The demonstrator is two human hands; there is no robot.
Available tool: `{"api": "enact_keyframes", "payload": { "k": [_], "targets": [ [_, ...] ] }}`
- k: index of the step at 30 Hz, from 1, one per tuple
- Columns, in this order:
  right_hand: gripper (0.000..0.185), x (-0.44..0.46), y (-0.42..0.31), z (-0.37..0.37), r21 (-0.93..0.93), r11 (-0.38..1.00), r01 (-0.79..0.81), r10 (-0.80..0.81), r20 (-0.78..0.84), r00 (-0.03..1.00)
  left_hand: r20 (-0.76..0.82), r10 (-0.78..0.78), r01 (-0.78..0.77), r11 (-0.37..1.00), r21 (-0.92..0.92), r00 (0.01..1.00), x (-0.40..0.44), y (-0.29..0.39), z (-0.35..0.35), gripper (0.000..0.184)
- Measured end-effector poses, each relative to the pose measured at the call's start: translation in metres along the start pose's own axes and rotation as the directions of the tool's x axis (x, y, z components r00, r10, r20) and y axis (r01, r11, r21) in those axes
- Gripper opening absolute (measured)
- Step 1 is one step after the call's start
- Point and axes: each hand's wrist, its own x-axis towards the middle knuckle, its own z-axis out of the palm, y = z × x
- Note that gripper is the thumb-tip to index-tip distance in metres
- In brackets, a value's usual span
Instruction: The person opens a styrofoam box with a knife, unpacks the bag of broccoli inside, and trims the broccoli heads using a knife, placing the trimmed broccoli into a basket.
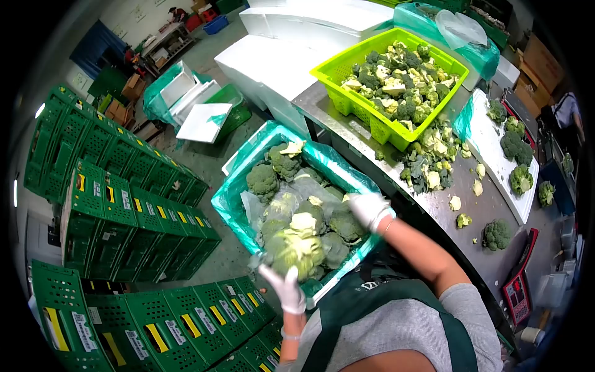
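Note:
A white foam box (365, 248) lined with green plastic film (232, 217) stands in front of me, holding several broccoli heads (344, 224) and some clear plastic. My left hand (286, 290), in a white glove, grips a large broccoli head (296, 251) from its near side. This head is lifted over the others, its pale cut stem facing up, slightly blurred. White-gloved too, my right hand (370, 211) is at the box's right side, against the broccoli there. Its fingers are smeared and partly hidden.
On the metal table (434, 217) stands a yellow-green basket (396, 127) of broccoli pieces, with trimmings (431, 158) beside it. Several broccoli heads lie on a white board (496, 164); a red scale (517, 291) is nearby. Stacked green crates (111, 217) fill the left.

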Motion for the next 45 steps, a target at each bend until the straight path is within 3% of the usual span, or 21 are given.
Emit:
{"api": "enact_keyframes", "payload": {
  "k": [1, 3, 5, 7, 8, 10, 12, 15, 19, 23, 24, 25, 27, 28, 29, 30, 31, 33, 35, 37, 45],
  "targets": [
    [0.012, 0.001, 0.033, 0.001, 0.04, 0.984, -0.176, 0.169, 0.136, 0.976, 0.041, 0.347, -0.339, 0.876, 0.344, 0.937, 0.009, 0.015, -0.002, 0.088],
    [0.02, -0.01, 0.052, -0.008, 0.072, 0.989, -0.128, 0.126, 0.042, 0.991, 0.069, 0.241, -0.242, 0.97, -0.002, 0.968, 0.017, 0.058, 0.006, 0.098],
    [0.026, -0.013, 0.028, -0.041, 0.385, 0.922, -0.039, 0.072, -0.074, 0.995, 0.079, 0.04, -0.022, 0.975, -0.222, 0.996, 0.022, 0.042, -0.031, 0.094],
    [0.036, -0.011, -0.005, -0.054, 0.786, 0.618, 0.024, -0.051, 0.01, 0.999, 0.067, 0.059, -0.03, 0.931, -0.363, 0.996, 0.032, 0.023, -0.03, 0.095],
    [0.039, -0.019, -0.031, -0.076, 0.89, 0.427, -0.161, -0.057, 0.204, 0.977, 0.065, 0.082, -0.053, 0.93, -0.364, 0.995, 0.031, 0.019, -0.024, 0.096],
    [0.04, -0.023, -0.066, -0.067, 0.966, 0.144, -0.215, -0.212, 0.243, 0.947, 0.119, 0.09, -0.051, 0.953, -0.298, 0.989, 0.029, 0.006, -0.015, 0.098],
    [0.038, -0.02, -0.079, -0.055, 0.946, 0.324, -0.019, -0.17, 0.077, 0.982, 0.186, 0.171, -0.151, 0.982, -0.113, 0.968, 0.03, -0.002, -0.006, 0.101],
    [0.036, -0.025, -0.077, -0.05, 0.85, 0.506, 0.149, -0.088, -0.121, 0.989, 0.392, 0.026, 0.076, 0.967, -0.242, 0.92, 0.033, 0.0, -0.006, 0.097],
    [0.032, -0.033, -0.075, -0.048, 0.679, 0.664, 0.311, -0.102, -0.33, 0.938, 0.259, -0.25, 0.327, 0.891, -0.316, 0.933, 0.026, -0.014, 0.005, 0.058],
    [0.019, -0.042, -0.084, -0.045, 0.45, 0.849, 0.277, -0.128, -0.334, 0.934, 0.032, 0.091, -0.09, 0.995, -0.031, 0.995, 0.024, -0.027, 0.027, 0.07],
    [0.014, -0.043, -0.088, -0.044, 0.612, 0.762, 0.211, -0.111, -0.198, 0.974, 0.019, 0.236, -0.236, 0.954, 0.187, 0.971, 0.027, -0.022, 0.034, 0.072],
    [0.011, -0.047, -0.091, -0.042, 0.739, 0.526, 0.42, -0.298, -0.302, 0.905, 0.038, 0.379, -0.362, 0.844, 0.396, 0.925, 0.032, -0.016, 0.043, 0.074],
    [0.012, -0.065, -0.097, -0.055, 0.849, 0.37, 0.378, -0.414, -0.214, 0.885, 0.181, 0.572, -0.48, 0.428, 0.766, 0.8, 0.054, -0.024, 0.034, 0.078],
    [0.014, -0.07, -0.099, -0.066, 0.925, 0.211, 0.315, -0.532, -0.162, 0.831, -0.039, 0.166, -0.154, 0.965, 0.212, 0.985, 0.062, -0.03, 0.027, 0.072],
    [0.015, -0.07, -0.101, -0.072, 0.973, 0.058, 0.223, -0.64, -0.135, 0.756, -0.005, 0.026, -0.027, 0.995, -0.097, 1.0, 0.074, -0.034, 0.015, 0.061],
    [0.027, -0.064, -0.09, -0.076, 0.99, 0.086, -0.111, -0.42, 0.137, 0.897, -0.003, -0.048, 0.046, 0.967, -0.25, 0.999, 0.073, -0.039, 0.003, 0.057],
    [0.033, -0.056, -0.077, -0.061, 0.976, 0.073, -0.207, -0.204, 0.218, 0.954, 0.008, -0.117, 0.11, 0.91, -0.4, 0.993, 0.071, -0.034, 0.002, 0.053],
    [0.03, -0.054, -0.064, -0.042, 0.942, 0.306, -0.139, 0.046, 0.131, 0.99, 0.0, -0.098, 0.089, 0.906, -0.414, 0.995, 0.071, -0.042, -0.006, 0.047],
    [0.026, -0.057, -0.077, -0.038, 0.977, -0.09, -0.192, -0.086, 0.185, 0.979, -0.057, -0.03, 0.006, 0.923, -0.384, 0.998, 0.069, -0.036, 0.005, 0.044],
    [0.022, -0.057, -0.086, -0.034, 0.887, -0.283, -0.365, -0.261, 0.295, 0.919, -0.078, -0.007, -0.019, 0.945, -0.326, 0.997, 0.066, -0.034, 0.017, 0.042],
    [0.022, -0.063, -0.092, -0.034, 0.617, -0.55, -0.562, -0.46, 0.338, 0.821, -0.252, 0.086, -0.146, 0.962, -0.23, 0.964, 0.068, -0.041, 0.027, 0.047]
  ]
}}
